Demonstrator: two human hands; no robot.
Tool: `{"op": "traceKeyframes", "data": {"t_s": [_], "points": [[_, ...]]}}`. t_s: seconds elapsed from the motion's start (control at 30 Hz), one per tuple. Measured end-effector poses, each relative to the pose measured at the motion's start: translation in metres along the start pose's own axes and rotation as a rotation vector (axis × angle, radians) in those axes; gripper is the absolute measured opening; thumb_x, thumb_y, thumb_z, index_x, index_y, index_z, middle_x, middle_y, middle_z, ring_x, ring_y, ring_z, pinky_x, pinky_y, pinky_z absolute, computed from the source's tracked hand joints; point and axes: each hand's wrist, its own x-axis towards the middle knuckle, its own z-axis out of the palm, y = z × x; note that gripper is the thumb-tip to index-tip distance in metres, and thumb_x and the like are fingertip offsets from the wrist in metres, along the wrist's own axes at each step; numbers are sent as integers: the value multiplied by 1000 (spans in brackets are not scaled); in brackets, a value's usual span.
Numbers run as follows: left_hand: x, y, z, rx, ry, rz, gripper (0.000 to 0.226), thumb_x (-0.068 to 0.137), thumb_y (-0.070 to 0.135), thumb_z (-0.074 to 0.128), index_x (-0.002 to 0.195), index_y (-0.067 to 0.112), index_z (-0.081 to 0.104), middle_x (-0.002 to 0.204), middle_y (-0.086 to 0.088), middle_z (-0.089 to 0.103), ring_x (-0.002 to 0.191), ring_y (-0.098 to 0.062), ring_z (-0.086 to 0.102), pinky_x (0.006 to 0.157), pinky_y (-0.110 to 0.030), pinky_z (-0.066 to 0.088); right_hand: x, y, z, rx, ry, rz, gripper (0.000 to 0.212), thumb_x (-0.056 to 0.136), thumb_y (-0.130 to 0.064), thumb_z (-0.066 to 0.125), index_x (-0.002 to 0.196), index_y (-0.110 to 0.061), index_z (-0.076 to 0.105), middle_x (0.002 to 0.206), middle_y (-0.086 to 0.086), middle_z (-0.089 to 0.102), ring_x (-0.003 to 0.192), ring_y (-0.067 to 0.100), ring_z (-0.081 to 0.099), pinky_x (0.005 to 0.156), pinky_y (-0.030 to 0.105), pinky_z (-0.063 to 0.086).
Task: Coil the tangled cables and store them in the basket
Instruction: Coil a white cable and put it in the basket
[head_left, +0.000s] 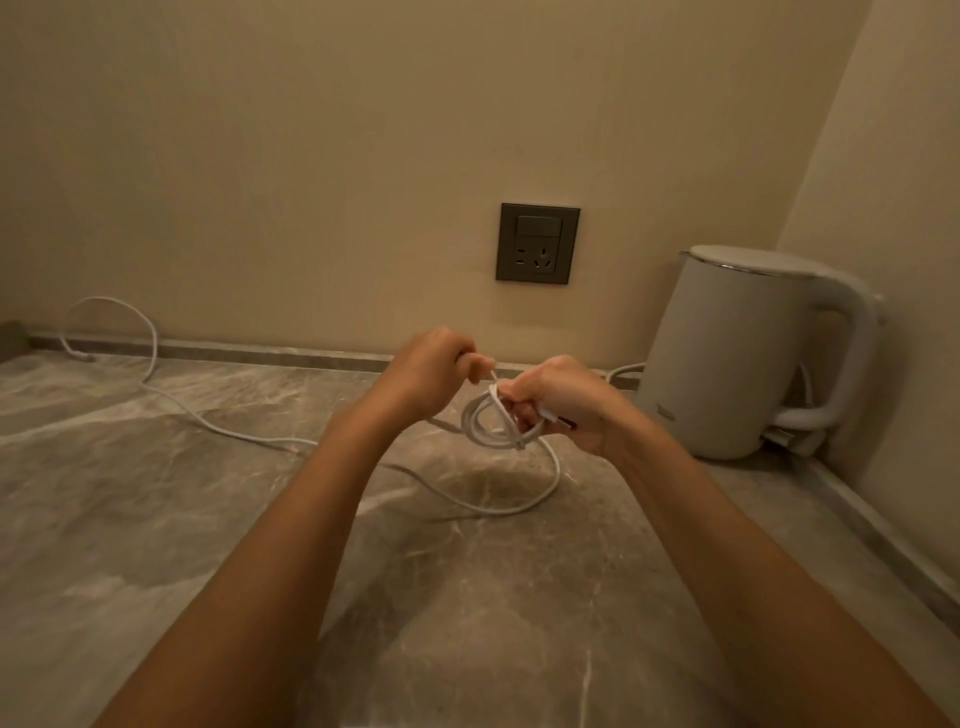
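Beige wall (363, 130), marble counter (130, 519), socket (537, 243)

**Stone, plastic, a line of metal**

The counter (156, 519) is glossy, veined stone. The kettle (727, 353) on it is matt white plastic with a shiny metal rim (748, 270) at its lid. Left of the kettle, the cable (234, 434) has a smooth white plastic sheath; the socket plate (537, 242) looks dark and satin, the wall (311, 130) matt.

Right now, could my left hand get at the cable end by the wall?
Probably, yes: nothing stands between the left hand and the cable end, though it pinches the cable and must let go.
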Motion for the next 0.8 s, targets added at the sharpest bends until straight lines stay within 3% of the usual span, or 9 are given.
{"op": "traceKeyframes", "data": {"t_s": [0.17, 0.33, 0.43, 0.53, 0.67, 0.8], "points": [[0, 22, -6, -16, 100, 93, 31, 98, 22, 41, 85, 5, 64, 73, -4, 56, 68, -17, 51, 69, -32, 45, 4, 0, 5, -50, 368, -224, 24, 89, -11, 59, 70, 2, 65, 53, 3, 50, 48, 11, 44, 50, 22, 38], [-4, 30, -7, -153, 57, 98, 35, 100, 21, 37, 73, 12, 58, 61, 2, 47, 54, -10, 40, 56, -27, 37, 8, 5, 1, 175, 495, -253, 33, 93, -11, 54, 61, -9, 58, 53, 1, 49, 46, 7, 42, 49, 17, 40], [-6, 35, -3, -262, -41, 94, 33, 100, 19, 36, 73, 14, 54, 60, 1, 45, 52, -11, 39, 52, -26, 35, 9, 5, -1, 415, 497, -212, 31, 95, -8, 51, 65, -7, 59, 54, 2, 49, 46, 8, 44, 55, 22, 41], [-9, 36, -1, -364, -156, 57, 33, 100, 18, 35, 71, 14, 51, 56, -2, 49, 46, -11, 49, 51, -24, 43, 10, 2, -5, 688, 481, -127, 30, 96, -9, 50, 67, -7, 57, 42, -4, 48, 37, 5, 46, 54, 25, 42], [-9, 34, 3, -327, -242, 43, 35, 100, 19, 36, 69, 14, 54, 58, -2, 56, 58, -13, 55, 68, -28, 46, 12, 0, -16, 920, 418, -88, 28, 97, -12, 49, 70, -8, 56, 37, -6, 48, 33, 2, 46, 58, 26, 46], [-8, 30, 7, -306, -261, 45, 33, 99, 16, 40, 70, 15, 57, 65, -1, 58, 60, -8, 55, 64, -19, 46, 14, -3, -23, 1199, 280, -72, 27, 98, -11, 45, 73, -8, 54, 45, -2, 45, 33, 3, 44, 56, 26, 53]]}}
